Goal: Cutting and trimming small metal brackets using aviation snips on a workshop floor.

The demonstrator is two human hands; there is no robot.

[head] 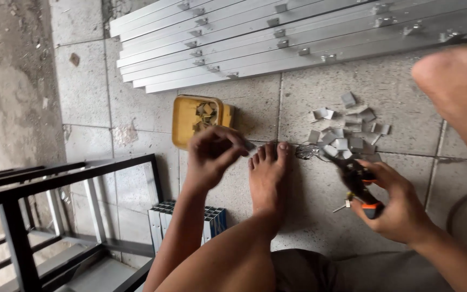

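Note:
My left hand (212,154) pinches a small grey metal piece (249,145) between thumb and fingers, just above the toes of my bare foot (268,178). My right hand (398,203) grips black pliers with orange handles (359,184), the jaws pointing up-left toward a pile of small grey metal pieces (347,135) on the floor. A small screw (341,206) lies by the pliers' handle. A yellow square container (198,119) with a few metal pieces in it sits behind my left hand.
Long aluminium profiles (277,38) with brackets lie across the far floor. A black metal frame (55,184) stands at the left. Short cut aluminium tubes (160,219) are stacked under my left forearm. A knee (460,81) rises at the right.

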